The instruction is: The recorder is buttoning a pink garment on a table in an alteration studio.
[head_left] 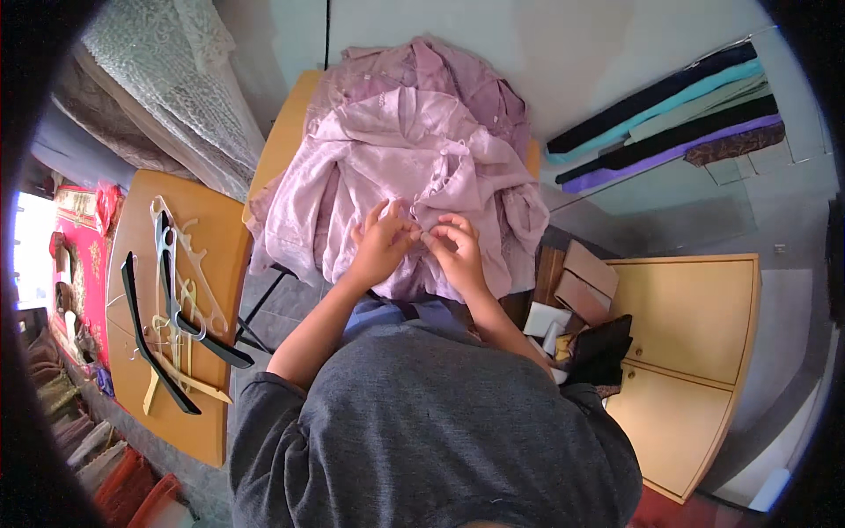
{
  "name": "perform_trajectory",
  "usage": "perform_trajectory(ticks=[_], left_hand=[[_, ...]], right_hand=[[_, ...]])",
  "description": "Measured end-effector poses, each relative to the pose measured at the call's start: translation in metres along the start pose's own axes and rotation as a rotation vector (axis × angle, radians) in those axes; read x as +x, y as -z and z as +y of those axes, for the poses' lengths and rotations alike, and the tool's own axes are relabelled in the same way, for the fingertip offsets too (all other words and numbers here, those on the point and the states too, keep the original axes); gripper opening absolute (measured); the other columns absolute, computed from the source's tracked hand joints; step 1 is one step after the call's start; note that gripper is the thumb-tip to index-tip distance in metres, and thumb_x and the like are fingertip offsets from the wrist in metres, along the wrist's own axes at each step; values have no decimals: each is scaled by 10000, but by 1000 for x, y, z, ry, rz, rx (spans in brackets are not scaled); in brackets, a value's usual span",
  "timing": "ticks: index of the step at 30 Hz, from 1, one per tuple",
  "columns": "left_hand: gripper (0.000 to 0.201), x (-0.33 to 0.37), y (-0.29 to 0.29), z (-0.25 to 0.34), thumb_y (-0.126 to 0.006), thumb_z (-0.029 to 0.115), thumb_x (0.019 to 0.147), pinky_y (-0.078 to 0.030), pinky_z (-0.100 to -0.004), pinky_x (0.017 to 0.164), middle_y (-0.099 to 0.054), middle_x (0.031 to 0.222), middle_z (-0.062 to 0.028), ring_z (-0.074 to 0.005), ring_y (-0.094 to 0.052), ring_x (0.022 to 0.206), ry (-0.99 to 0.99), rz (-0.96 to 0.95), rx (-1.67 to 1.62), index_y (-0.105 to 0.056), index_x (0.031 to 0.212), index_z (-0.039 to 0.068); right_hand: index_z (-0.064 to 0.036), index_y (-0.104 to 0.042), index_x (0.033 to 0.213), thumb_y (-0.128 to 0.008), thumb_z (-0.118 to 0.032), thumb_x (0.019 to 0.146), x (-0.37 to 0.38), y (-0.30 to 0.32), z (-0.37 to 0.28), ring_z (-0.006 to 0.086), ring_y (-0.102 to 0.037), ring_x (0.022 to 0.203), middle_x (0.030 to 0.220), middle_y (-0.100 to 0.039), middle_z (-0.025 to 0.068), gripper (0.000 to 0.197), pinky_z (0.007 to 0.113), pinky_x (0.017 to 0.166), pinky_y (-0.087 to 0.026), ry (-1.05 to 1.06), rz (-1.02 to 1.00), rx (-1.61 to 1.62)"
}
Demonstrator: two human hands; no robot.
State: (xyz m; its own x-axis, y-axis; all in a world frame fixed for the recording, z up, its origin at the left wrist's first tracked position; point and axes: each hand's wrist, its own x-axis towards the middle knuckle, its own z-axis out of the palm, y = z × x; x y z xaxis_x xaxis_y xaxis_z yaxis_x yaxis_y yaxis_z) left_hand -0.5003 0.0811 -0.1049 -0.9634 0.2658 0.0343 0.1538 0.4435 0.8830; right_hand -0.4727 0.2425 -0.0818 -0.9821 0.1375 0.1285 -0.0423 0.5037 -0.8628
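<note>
A pale pink garment (374,163) with long sleeves and a small-buttoned front lies spread before me on a wooden table (280,141). My left hand (384,246) is closed in a pinch on the garment's front edge. Close beside it, my right hand (456,253) pinches the same edge, thumb against forefinger. The fingertips of both hands nearly meet there, and whatever small part sits between them is too small to make out. Beneath and behind this garment is a darker mauve garment (431,66), bunched toward the wall.
Several black, white and yellow hangers (163,308) lie on a second table (141,202) to my left. At right stands a wooden cabinet (687,334), with boxes and a black bag (603,352) beside it. Folded fabrics (669,114) line a glass shelf. White lace (167,79) hangs at upper left.
</note>
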Motion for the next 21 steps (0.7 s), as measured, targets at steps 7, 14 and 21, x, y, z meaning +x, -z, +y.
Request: perform_trajectory(ticks=[7,14,21], left_hand=[[111,-3,9,22,-608,172,786,-140,-659,946,-469,1349,-95,-329,-286,1317,-67,-46,227,-664,877,141],[124,-9,16,17,-581,121,770,-125,-629,961,-465,1359,-74,-329,-294,1311,-227,176,239,-661,864,123],[127,0,23,13,-600,166,772,-108,-609,969,-449,1370,-87,-301,-277,1329,-184,127,254,-651,887,158]], right_hand=[[-70,-646,773,-711,-172,735,-4,0,-3,264,-429,1107,1076,-557,40,127,388,954,-300,113,47,-172],[-93,-656,780,-698,-149,727,-4,-11,-27,295,-382,1195,1100,-557,34,89,472,972,-220,306,75,-397],[-121,-696,854,-716,-131,700,-12,-21,-26,316,-395,1172,1159,-515,75,156,443,989,-236,437,117,-378]])
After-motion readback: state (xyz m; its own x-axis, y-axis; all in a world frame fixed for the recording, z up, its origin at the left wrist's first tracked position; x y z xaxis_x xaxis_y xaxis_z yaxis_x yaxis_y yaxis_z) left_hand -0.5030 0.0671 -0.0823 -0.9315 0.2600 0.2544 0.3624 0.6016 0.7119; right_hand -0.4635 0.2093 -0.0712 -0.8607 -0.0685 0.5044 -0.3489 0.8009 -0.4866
